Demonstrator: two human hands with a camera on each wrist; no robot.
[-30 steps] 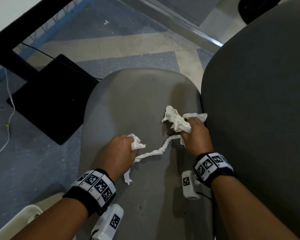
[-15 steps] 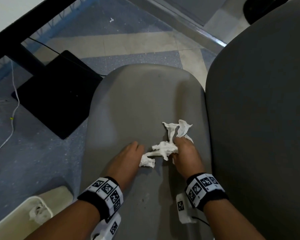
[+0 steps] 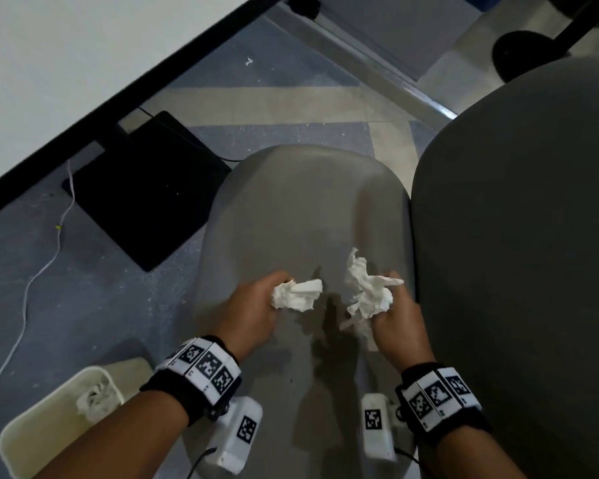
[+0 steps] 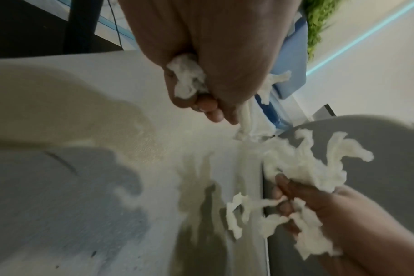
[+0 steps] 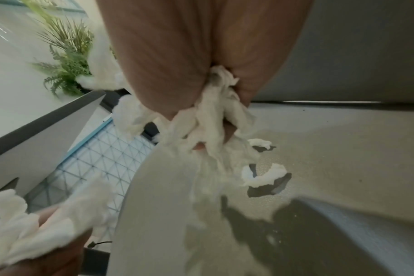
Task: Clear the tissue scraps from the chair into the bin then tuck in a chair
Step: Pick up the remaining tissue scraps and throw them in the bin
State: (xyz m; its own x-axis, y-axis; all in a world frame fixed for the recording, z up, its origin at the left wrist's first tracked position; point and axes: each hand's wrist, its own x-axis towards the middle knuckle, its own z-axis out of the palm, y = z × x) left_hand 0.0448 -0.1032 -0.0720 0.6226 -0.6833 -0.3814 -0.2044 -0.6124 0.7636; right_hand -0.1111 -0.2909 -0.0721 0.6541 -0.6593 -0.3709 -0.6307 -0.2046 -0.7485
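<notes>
Above the grey chair seat, my left hand grips a small wad of white tissue scraps. In the left wrist view the left hand's wad is squeezed in the curled fingers. My right hand grips a bigger, ragged bunch of tissue scraps, with a strip hanging down beneath it. The right wrist view shows that bunch trailing from the fist, and two small scraps lying on the seat. The cream bin stands on the floor at lower left, with crumpled tissue inside.
The chair's dark grey backrest rises just right of my right hand. A white desk with a black edge runs across the upper left, its black base plate on the floor beside the seat. A white cable trails over the blue-grey floor.
The hands, gathered together on the seat half a second ago, have lifted and moved apart, each carrying its own tissue. The head view has tilted back, bringing the bin more into view.
</notes>
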